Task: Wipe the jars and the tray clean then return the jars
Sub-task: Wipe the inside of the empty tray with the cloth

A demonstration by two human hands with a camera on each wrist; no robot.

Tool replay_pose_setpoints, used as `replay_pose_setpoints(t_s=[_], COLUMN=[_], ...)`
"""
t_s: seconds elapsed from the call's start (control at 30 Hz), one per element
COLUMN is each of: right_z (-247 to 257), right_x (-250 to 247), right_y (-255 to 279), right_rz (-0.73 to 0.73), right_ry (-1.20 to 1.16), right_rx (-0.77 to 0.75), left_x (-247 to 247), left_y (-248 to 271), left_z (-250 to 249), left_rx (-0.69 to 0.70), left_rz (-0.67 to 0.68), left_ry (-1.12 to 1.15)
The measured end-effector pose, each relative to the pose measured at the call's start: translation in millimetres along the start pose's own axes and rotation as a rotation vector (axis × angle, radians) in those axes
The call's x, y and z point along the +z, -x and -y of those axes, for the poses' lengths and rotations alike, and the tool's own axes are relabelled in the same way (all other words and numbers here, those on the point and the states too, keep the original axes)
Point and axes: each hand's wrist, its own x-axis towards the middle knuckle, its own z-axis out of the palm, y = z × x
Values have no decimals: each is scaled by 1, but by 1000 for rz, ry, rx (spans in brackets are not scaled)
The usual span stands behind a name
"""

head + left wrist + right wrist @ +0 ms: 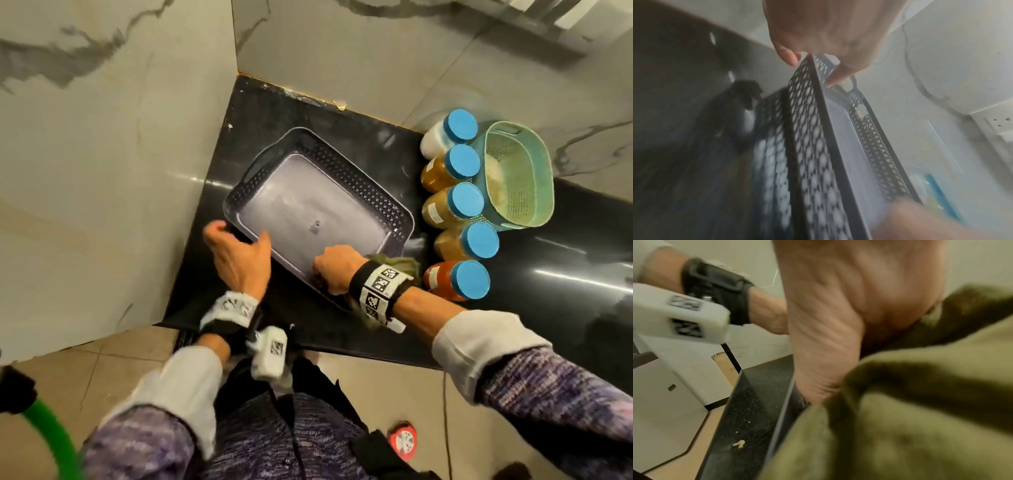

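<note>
A grey perforated tray (346,174) lies with nothing in it on the black counter (565,246). My left hand (239,253) holds its near-left corner, thumb inside the rim and fingers outside. In the left wrist view the fingers (787,55) straddle the tray wall (807,129). My right hand (334,270) grips an olive cloth (400,265) and presses it on the tray's near edge. The right wrist view shows the cloth (920,402) bunched under the hand (838,321). Several blue-lidded jars stand in a row right of the tray, from a white one (459,126) down to a red one (471,279).
A teal perforated basket (517,171) stands right of the jars. Marble walls (102,154) close in on the left and behind the tray. The counter's front edge (342,349) runs just below my wrists. A few crumbs (740,443) lie on the counter near the tray.
</note>
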Motion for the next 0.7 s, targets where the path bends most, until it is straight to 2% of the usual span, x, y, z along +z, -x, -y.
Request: replay_pose_setpoints(t_s=[0.1,0.17,0.23,0.3,0.4,0.47,0.57,0.63,0.7], right_z=[-7,-10,-13,-18,-23,-22,-17,-16,-20], right_x=[-5,-7,-6,-3,8,14,18,17,17], right_y=[9,14,19,24,33,36,35,33,30], right_rz=[16,35,80,101,-6,-66,-81,-91,-114], right_ry=[61,117,176,177,100,71,85,118,146], right_rx=[12,20,47,95,161,187,163,139,137], left_x=[10,17,22,22,19,15,15,13,8], left_y=[-61,-86,-98,-103,-101,-101,-104,-105,-105], left_z=[-14,-19,-23,-23,-17,-18,-23,-18,-7], left_rx=[156,238,255,292,396,377,376,373,300], left_rz=[16,165,291,293,301,336,417,431,434], left_ry=[-131,-238,-304,-291,-267,-300,-403,-363,-311])
